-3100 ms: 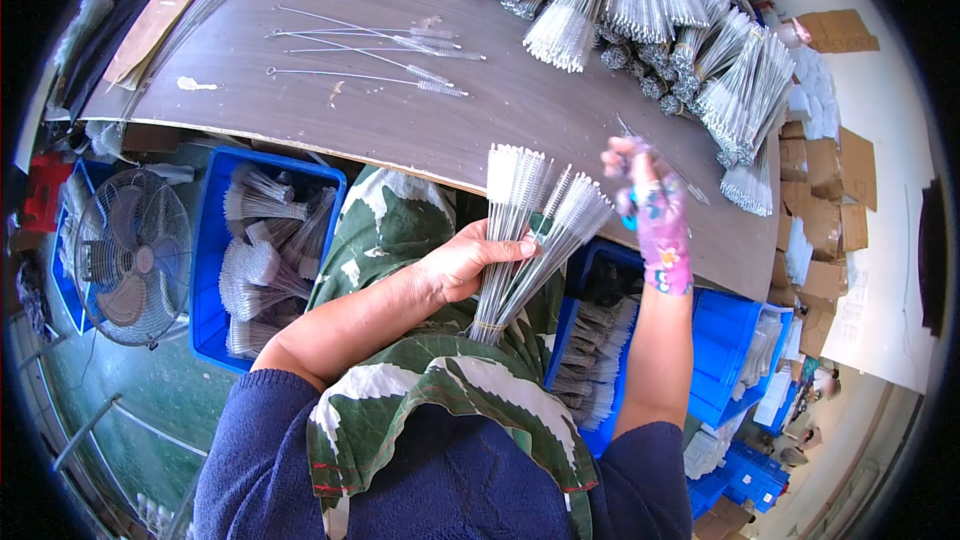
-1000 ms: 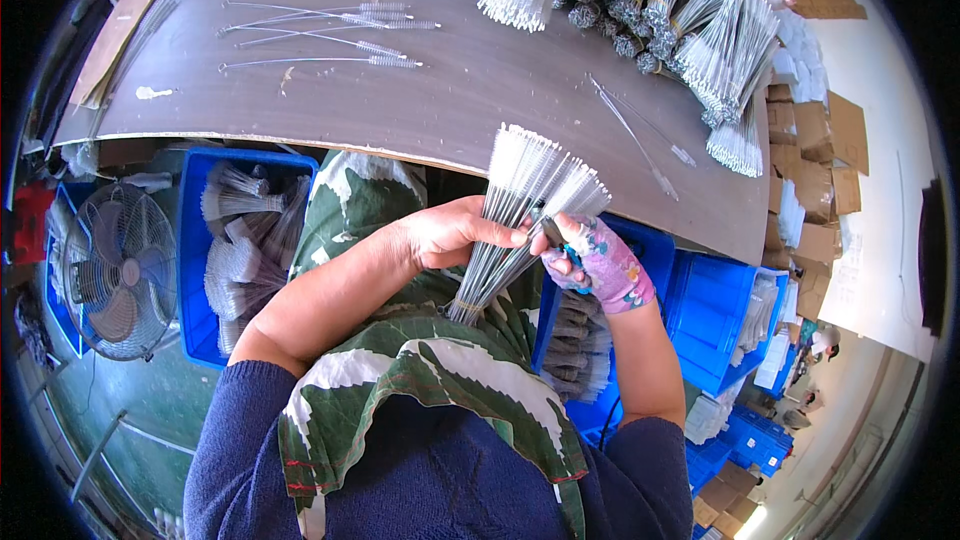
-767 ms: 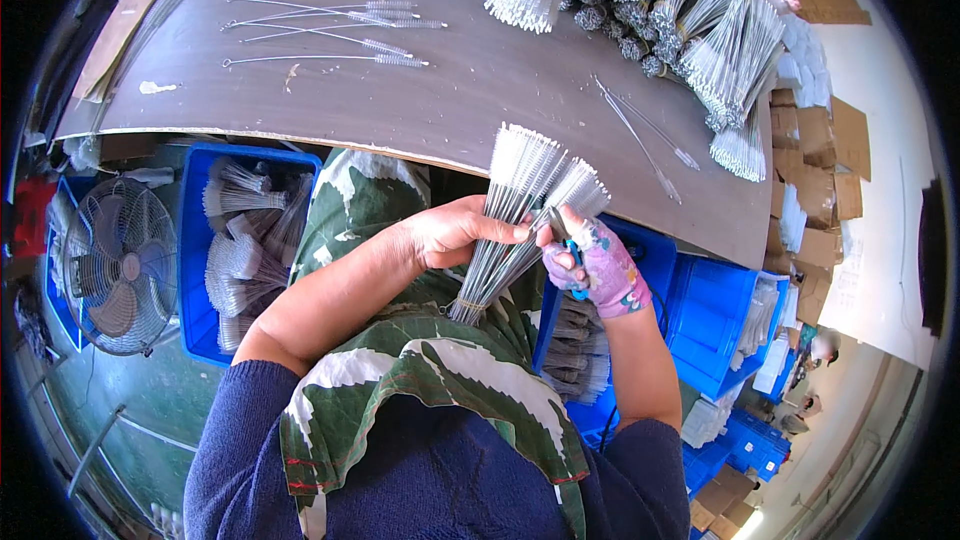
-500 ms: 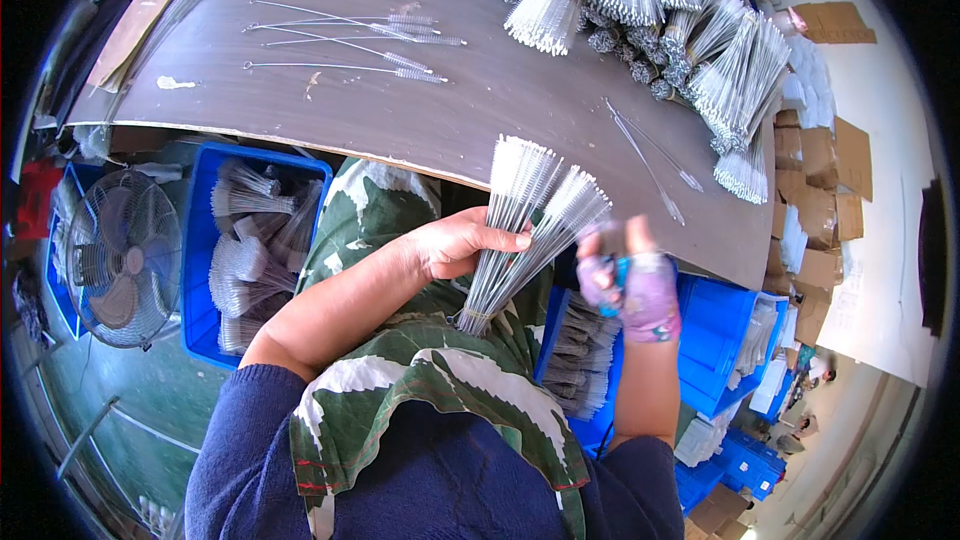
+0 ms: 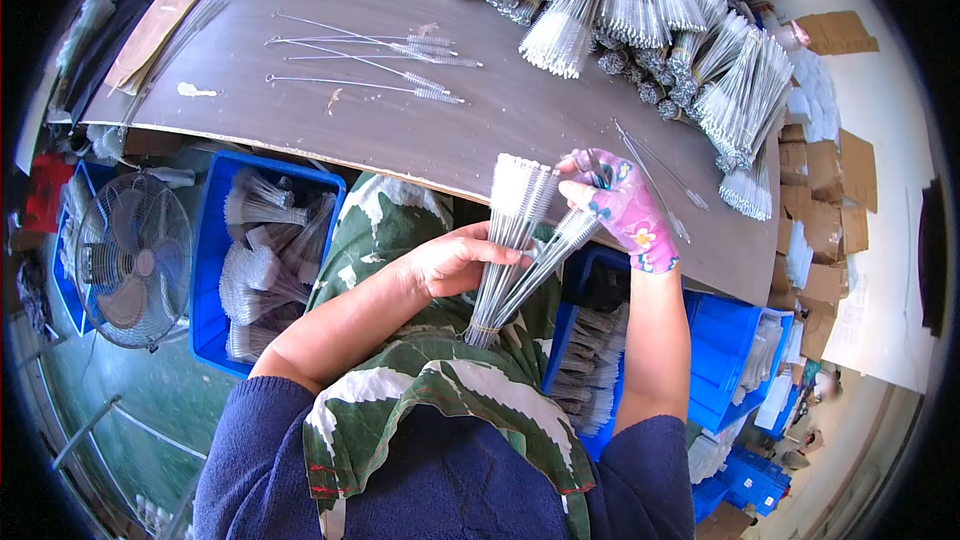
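My bare left hand (image 5: 462, 258) is closed around a bundle of thin wire brushes (image 5: 522, 190) with white bristle ends up. Near my lap, the lower wire ends are gathered together by what looks like a band. The bundle fans into two parts above my thumb. My right hand (image 5: 625, 202), in a pink and purple floral glove with bare fingertips, is closed at the bristle tips of the right-hand part. A small dark piece shows between its fingers; its kind is unclear.
Several loose brushes (image 5: 370, 55) lie on the brown table (image 5: 400, 140), two more (image 5: 660, 180) at its right. Tied brush bundles (image 5: 650, 0) are piled at the back right. Blue bins (image 5: 215, 270) of brushes stand either side of my lap; a fan (image 5: 135, 260) is at left.
My right hand has come in from the right and up to the bundle's bristle tips. The left hand keeps its hold. The view has shifted slightly.
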Available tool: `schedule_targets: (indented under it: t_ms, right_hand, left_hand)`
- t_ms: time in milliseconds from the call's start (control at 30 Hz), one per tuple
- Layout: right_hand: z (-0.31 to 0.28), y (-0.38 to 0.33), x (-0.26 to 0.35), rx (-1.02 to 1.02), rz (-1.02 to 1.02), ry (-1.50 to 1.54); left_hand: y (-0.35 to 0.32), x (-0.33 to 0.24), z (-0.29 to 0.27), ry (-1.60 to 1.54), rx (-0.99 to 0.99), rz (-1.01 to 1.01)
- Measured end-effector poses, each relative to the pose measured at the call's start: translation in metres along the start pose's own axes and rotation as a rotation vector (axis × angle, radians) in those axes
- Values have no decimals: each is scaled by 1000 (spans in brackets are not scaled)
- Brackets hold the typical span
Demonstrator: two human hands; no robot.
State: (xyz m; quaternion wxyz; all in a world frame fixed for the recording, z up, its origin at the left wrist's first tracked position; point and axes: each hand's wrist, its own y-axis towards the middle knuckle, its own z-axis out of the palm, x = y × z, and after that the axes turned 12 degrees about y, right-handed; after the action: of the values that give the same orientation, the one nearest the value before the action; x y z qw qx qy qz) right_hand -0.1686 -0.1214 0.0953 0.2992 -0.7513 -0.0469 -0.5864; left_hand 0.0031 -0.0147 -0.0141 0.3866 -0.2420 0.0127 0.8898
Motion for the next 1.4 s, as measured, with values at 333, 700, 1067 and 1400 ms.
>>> schedule_targets:
  t_ms: [333,700,1067,1400]
  right_hand:
    - [-12,-11,-7,99,-6,222]
    - [7,2,-9,66,-9,210]
    - [-7,0,-17,97,-68,169]
    - [-3,-11,-7,77,-68,184]
  left_hand:
    - [3,5,-3,45,-111,-43]
    - [2,6,-3,79,-124,-46]
    - [3,7,-4,101,-126,-14]
    - [-6,3,-3,120,-158,-26]
